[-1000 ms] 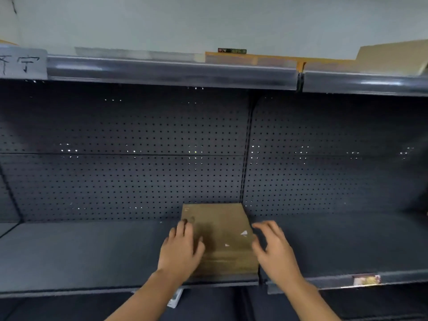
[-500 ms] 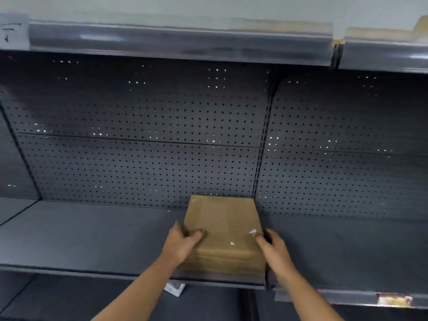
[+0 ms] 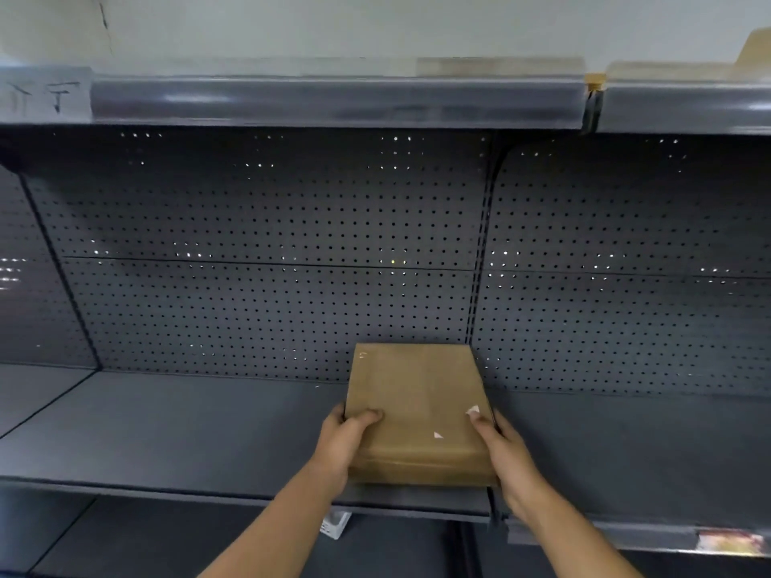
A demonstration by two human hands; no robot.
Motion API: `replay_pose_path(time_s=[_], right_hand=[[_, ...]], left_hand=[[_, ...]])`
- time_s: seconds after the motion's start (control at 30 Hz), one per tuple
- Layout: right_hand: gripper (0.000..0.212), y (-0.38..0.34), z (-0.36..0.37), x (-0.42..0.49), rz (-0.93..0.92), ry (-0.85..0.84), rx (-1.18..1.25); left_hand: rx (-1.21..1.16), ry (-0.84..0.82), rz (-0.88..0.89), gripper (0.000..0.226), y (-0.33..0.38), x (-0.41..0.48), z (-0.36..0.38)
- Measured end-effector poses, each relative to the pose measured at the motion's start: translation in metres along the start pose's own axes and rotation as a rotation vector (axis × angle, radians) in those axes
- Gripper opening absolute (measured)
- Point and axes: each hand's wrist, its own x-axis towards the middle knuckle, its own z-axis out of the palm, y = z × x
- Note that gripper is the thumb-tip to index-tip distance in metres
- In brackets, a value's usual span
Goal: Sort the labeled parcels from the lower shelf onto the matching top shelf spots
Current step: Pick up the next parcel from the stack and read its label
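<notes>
Our left hand [image 3: 348,438] and right hand [image 3: 507,446] are closed on the two sides of the brown parcel [image 3: 417,410], which is at the front of the lower shelf [image 3: 187,435]; we should lift it level and read its label before choosing the spot on the top shelf [image 3: 333,102]

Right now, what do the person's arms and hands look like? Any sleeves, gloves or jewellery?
Both forearms are bare up to the bottom edge of the picture, with no sleeve showing. The left hand and right hand wear no gloves, and no watch, ring or bracelet shows.

dim shelf bay | glare on top shelf [image 3: 333,100] rail | soft blur | edges bowed
</notes>
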Motion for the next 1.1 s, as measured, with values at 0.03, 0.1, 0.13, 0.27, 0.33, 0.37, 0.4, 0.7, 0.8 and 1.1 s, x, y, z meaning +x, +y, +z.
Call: replay_pose_path(time_s=[0.03,0.1,0.13,0.27,0.33,0.37,0.4,0.7,0.8,1.1], right_hand=[[0.048,-0.004,-0.002,-0.004,-0.015,0.011,-0.004],[0.045,-0.015,-0.005,-0.017,-0.044,0.016,-0.013],[0.043,-0.019,-0.007,-0.021,-0.057,0.014,-0.004],[0.035,-0.034,-0.005,-0.043,-0.128,0.017,-0.023],[0.036,-0.041,-0.003,-0.051,-0.154,0.020,-0.016],[0.041,-0.044,-0.003,-0.055,-0.164,0.033,-0.010],[0.047,-0.047,-0.003,-0.058,-0.173,0.044,0.000],[0.072,-0.065,-0.019,-0.093,-0.081,-0.039,0.173],[0.078,-0.064,-0.019,-0.107,-0.154,-0.043,0.123],[0.067,-0.061,-0.040,-0.115,-0.320,-0.151,-0.073]], left_hand=[[-0.001,-0.009,0.024,0.053,0.003,-0.003,0.000],[0.003,-0.027,0.081,0.048,0.010,-0.011,-0.001],[0.005,-0.036,0.104,0.045,0.014,-0.016,-0.002],[-0.002,-0.084,0.145,0.045,0.025,-0.036,-0.016],[-0.006,-0.101,0.139,0.053,0.030,-0.046,-0.024],[-0.013,-0.115,0.130,0.056,0.033,-0.051,-0.029],[-0.026,-0.138,0.123,0.056,0.036,-0.056,-0.033],[-0.027,-0.292,0.138,0.038,0.045,-0.087,-0.076],[0.083,-0.345,0.299,0.054,0.037,-0.094,-0.092],[0.240,-0.379,0.495,0.085,0.022,-0.087,-0.095]])
